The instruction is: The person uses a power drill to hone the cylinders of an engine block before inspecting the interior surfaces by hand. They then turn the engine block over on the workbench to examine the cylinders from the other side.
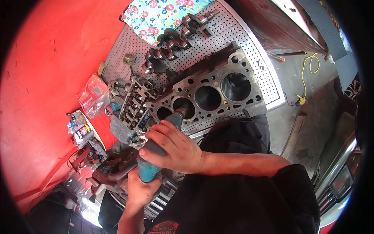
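A teal and black power tool (150,165) is held in both hands, its front end at the second bore from the left of a grey engine block (216,84). My right hand (173,148) lies over the tool's body with the fingers wrapped across it. Lower down, my left hand (142,187) is closed round the tool's rear part, which hides some of its fingers. The block rests on a perforated metal table (265,78). Left of the block is a cylinder head (136,103) with its valve springs showing.
Behind the block lie a crankshaft (171,45) and a floral cloth (156,15). A piston (129,59) stands at the table's left. A red panel (46,78) fills the left side. On the floor at right are a yellow cord (305,80) and a wooden piece (294,134).
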{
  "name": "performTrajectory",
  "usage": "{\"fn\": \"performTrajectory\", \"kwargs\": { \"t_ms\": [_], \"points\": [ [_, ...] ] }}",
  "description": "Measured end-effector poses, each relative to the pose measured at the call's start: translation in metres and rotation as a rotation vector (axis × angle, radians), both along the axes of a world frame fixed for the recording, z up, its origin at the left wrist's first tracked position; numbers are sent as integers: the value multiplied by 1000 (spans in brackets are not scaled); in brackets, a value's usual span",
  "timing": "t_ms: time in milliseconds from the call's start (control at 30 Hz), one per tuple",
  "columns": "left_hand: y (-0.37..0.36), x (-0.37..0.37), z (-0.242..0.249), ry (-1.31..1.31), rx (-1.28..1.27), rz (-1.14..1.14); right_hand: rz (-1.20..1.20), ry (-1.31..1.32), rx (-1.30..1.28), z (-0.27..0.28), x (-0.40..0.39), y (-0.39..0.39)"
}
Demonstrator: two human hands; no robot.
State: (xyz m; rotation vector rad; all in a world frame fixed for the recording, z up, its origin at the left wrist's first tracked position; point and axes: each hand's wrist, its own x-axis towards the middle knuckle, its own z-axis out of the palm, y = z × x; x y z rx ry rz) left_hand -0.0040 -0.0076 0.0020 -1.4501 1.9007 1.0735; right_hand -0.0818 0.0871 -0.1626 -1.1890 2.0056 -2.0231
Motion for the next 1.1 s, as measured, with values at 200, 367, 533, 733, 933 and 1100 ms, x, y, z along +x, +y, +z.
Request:
{"fn": "performTrajectory", "kwargs": {
  "t_ms": [200,367,533,733,933,1100],
  "points": [
    [2,0,-5,-4,2,67,10,7,0,-4,-2,0],
    [2,7,-12,-32,7,71,32,10,4,-12,-1,0],
    [2,8,-17,-27,1,66,50,31,9,-19,1,1],
    [3,9,-22,-31,8,81,72,27,16,-22,0,3],
    [3,7,-26,-44,-6,51,74,-11,-5,-23,-4,5],
    [1,8,-30,-35,-7,45,67,-28,-8,-24,-5,3]
  ]
}}
